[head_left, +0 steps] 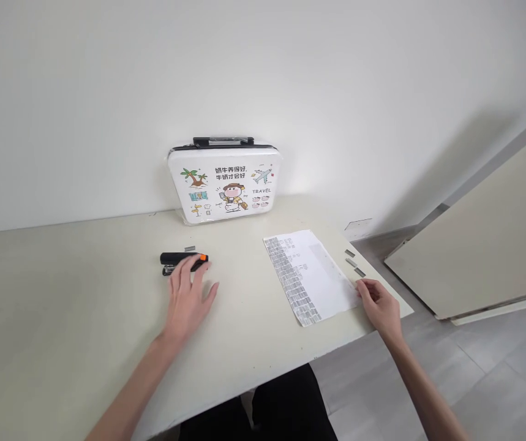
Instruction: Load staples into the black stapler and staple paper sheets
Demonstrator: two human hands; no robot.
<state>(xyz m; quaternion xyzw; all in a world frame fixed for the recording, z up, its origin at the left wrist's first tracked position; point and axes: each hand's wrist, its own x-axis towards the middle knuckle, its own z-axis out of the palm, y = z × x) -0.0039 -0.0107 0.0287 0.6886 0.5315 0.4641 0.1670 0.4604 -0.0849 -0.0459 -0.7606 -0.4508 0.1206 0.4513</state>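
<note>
A black stapler with an orange patch lies on the left part of the table. Over its near side reaches my left hand, fingers spread and nothing gripped; whether the fingertips touch it I cannot tell. At the right, my right hand pinches the near right corner of a printed sheet of paper that lies flat. Just beyond that hand are several short strips of staples. One more staple strip sits behind the stapler.
A white case with cartoon prints and a black handle stands against the wall at the table's back. The table ends near my black-clad legs. Beyond its right edge, a pale panel stands over the grey floor.
</note>
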